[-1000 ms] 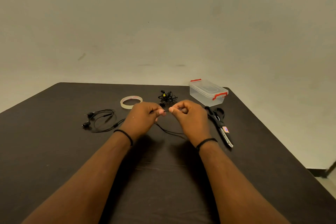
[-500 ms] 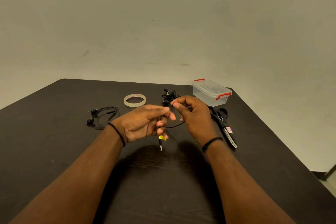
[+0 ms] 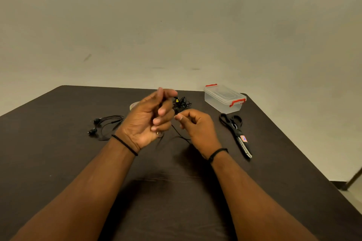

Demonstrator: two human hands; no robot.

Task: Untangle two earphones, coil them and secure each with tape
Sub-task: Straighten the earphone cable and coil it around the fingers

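while both hands (image 3: 168,121) pinch it, earphone cable (image 3: 177,135) hangs between them

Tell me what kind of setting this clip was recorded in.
Probably a plain indoor room set up for a tabletop task: a dark table against a bare wall, laid with scissors and a clear plastic box.

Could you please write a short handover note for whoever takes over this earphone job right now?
Left hand: raised, fingers curled round the black cable of one earphone, mid-coil.
Right hand: pinching the same cable and feeding it over.
That earphone's buds lie on the table, left.
Second earphone: a tangled bundle behind the hands.
Tape roll: mostly hidden behind the left hand.
Scissors and lidded box: on the right.
Done: the two earphones are separated.
Left: finish this coil, tape it, then untangle, coil and tape the other.
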